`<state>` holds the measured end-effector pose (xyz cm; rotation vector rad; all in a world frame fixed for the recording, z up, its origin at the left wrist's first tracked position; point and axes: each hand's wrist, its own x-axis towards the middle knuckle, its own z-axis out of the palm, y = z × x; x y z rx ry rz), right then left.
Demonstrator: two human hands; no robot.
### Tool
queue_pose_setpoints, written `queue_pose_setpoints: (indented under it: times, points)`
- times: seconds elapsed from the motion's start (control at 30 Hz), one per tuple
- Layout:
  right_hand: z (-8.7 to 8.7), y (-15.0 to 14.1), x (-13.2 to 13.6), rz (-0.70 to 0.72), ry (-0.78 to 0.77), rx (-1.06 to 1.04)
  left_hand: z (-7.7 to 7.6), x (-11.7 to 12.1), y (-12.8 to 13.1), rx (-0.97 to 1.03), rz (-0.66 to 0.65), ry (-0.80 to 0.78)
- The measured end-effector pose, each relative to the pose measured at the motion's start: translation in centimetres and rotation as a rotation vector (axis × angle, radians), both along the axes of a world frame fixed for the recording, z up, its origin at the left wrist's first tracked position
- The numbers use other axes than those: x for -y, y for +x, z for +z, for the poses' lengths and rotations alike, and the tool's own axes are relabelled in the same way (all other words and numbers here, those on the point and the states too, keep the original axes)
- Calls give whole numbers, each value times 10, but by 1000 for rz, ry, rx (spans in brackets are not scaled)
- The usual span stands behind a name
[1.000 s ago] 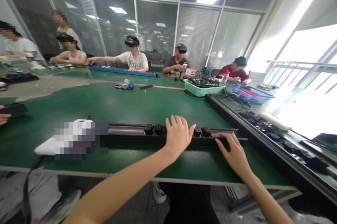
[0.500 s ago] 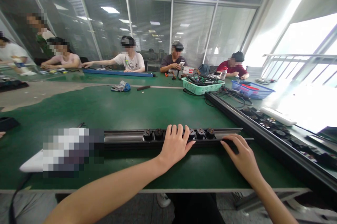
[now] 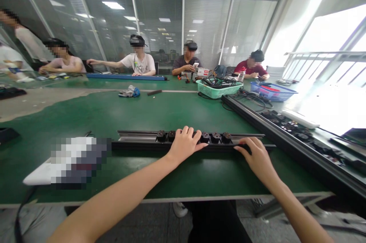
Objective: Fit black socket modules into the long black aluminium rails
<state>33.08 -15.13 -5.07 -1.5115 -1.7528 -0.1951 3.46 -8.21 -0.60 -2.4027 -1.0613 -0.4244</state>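
Note:
A long black metal channel (image 3: 137, 136) lies across the green table in front of me. Several round black socket modules (image 3: 215, 137) sit in a row inside its middle. My left hand (image 3: 184, 143) lies over the row, fingers across the modules and thumb along the near wall; the modules beneath it are hidden. Farther right, my right hand (image 3: 253, 153) grips the channel's near wall, thumb in front and curled fingers over the top edge. The channel's right end extends past this hand.
A long dark rail (image 3: 274, 132) runs diagonally at the right, beside loose black parts (image 3: 300, 132). A green basket of cables (image 3: 219, 91), a blue basket (image 3: 273, 92) and a glove (image 3: 130, 91) lie farther back. A blurred white object (image 3: 71, 163) is at left. Several people sit opposite.
The view has shifted slightly. The channel looks tilted a little, its far wall now apart from the near one at the left end. Both hands stay on it, the right slightly further left.

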Motion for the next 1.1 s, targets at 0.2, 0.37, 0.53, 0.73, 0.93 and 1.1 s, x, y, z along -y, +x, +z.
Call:
queue_pose_setpoints:
  times: [0.2,0.37,0.53,0.73,0.93,1.1]
  points:
    - [8,1,-37,65,-66,21,0,-22,1,13,44,-11]
    - [19,6,-72,107,-152,82,-1,-39,-5,1,54,-4]
    - [38,10,-102,12,-348,97,0,-42,-12,1,6,47]
    - [42,-18,-111,118,-178,182,4,-28,-23,140,208,32]
    - [32,-32,-97,212,-285,186,1,-31,-28,179,291,-41]
    - [33,-33,-94,183,-288,191,0,-36,-29,163,241,-64]
